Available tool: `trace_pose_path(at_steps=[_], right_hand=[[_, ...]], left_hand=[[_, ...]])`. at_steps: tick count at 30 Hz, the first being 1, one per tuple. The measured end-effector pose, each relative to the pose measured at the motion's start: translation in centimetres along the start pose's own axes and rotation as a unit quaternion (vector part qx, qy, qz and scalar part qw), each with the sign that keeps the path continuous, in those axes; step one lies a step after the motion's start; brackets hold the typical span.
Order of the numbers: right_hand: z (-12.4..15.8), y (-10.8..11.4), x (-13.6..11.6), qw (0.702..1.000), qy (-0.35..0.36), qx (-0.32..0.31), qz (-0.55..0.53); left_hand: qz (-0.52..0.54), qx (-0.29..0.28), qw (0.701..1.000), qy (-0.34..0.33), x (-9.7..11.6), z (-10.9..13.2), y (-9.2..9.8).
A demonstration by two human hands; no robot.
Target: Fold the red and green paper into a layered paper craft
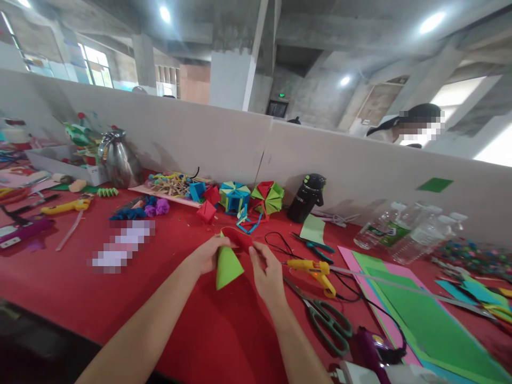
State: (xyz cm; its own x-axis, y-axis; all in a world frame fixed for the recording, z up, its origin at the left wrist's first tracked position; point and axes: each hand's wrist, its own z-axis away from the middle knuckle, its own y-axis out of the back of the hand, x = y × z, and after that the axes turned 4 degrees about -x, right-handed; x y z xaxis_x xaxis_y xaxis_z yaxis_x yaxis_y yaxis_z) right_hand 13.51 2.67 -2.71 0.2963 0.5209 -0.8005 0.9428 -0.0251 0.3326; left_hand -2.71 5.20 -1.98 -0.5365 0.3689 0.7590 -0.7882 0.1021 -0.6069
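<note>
Head view, curled green paper [229,268] pinched below left fingers [223,242], right fingers [256,260] seemingly clamped on red paper [239,238]

Single head-worn view, facing forward and down, over near red table [196,330] toward partition [192,133].

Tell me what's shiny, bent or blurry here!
Head view: a ceiling light glares and the metal jug gleams; head view again: the white divider slants, probably wide-lens distortion; head view too: blocky squares hide a pale strip, while the green paper has clear edges.
</note>
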Motion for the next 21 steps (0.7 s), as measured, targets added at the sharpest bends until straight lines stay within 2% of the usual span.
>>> trace_pose_path(at_steps=[6, 12, 15, 21], right_hand=[[-0.2, 0.0, 0.2, 0.999, 0.002, 0.021, 0.025], [-0.4, 0.5, 0.3, 0.998, -0.02, 0.053, 0.03], [-0.6, 0.8, 0.8, 0.995, -0.024, 0.089, 0.03], [-0.6, 1.2, 1.1, 0.993, -0.02, 0.114, 0.013]], left_hand=[[-0.067, -0.015, 0.997, 0.041, -0.8, 0.2, 0.5], [-0.083, -0.166, 0.981, 0.055, -1.0, 1.1, 0.0], [-0.085, -0.213, 0.972, 0.058, -1.1, 1.6, -0.3], [-0.086, -0.185, 0.974, 0.095, -1.5, 2.1, 0.5]])
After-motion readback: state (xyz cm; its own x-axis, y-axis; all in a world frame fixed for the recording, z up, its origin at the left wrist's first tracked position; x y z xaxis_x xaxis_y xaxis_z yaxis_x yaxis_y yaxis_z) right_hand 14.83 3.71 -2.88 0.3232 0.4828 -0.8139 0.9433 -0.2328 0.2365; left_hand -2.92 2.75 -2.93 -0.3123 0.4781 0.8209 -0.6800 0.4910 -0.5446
